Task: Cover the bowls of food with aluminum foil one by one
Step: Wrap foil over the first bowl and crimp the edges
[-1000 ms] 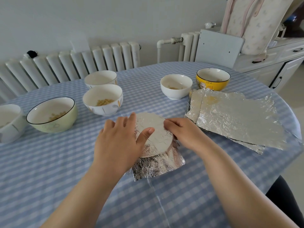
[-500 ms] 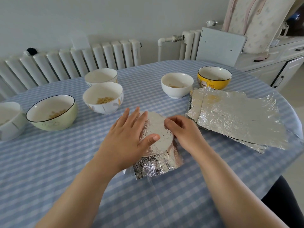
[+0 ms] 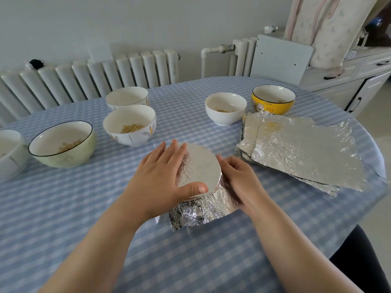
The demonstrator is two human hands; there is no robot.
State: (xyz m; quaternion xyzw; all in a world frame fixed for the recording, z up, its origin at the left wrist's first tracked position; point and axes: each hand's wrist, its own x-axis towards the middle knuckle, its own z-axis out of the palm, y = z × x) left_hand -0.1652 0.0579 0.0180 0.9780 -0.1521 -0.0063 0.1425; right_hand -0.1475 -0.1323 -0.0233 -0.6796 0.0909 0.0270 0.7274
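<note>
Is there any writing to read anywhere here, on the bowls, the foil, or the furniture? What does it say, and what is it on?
"Life" - black handwriting on the side of the yellow bowl, above a small cartoon drawing; the first letter is unclear.
A few more small marks beside that drawing: too small to read.
Nothing else in view carries readable text.

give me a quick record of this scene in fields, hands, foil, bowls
bowl in work: foil-covered bowl, near middle of the table
left hand: flat on the foil top, thumb at the near rim
right hand: fingers curled, pressing foil down the bowl's right side
loose foil: flap sticking out at the near side
spare foil: stack of sheets to the right
uncovered bowls: green bowl, two patterned bowls, white bowl, yellow bowl, one more cut off at left edge
</note>
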